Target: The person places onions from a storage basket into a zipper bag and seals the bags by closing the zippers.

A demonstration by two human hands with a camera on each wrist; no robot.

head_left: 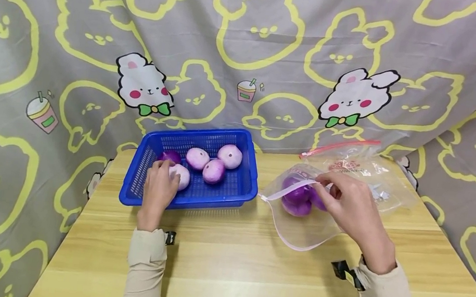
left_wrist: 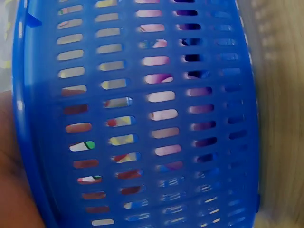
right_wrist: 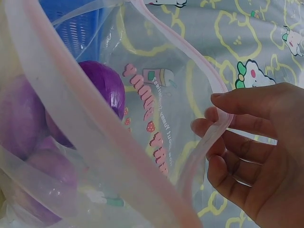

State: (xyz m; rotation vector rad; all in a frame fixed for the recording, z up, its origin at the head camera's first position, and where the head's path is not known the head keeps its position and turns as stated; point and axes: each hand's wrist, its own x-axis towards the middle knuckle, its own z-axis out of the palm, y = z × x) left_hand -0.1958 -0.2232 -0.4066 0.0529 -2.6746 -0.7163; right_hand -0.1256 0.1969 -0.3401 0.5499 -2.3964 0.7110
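In the head view my left hand (head_left: 159, 185) reaches over the near left side of a blue plastic basket (head_left: 235, 181) and grips a pale pink-and-white red onion (head_left: 181, 178). A darker purple onion (head_left: 171, 156) lies just beyond those fingers. My right hand (head_left: 356, 204) pinches the zip edge of a clear zip bag (head_left: 300, 235), whose mouth gapes toward me. Inside sit several purple onions (right_wrist: 102, 85), partly veiled by plastic in the right wrist view. The left wrist view shows the slotted basket wall (left_wrist: 137, 99), with that hand's grasp mostly hidden.
Three more onions (head_left: 214, 171) lie in the basket's middle and right. Behind the right hand a second clear bag with a red zip (head_left: 351, 146) lies flat. Everything stands on a wooden table (head_left: 246, 275), against a patterned curtain (head_left: 274, 50) at the back.
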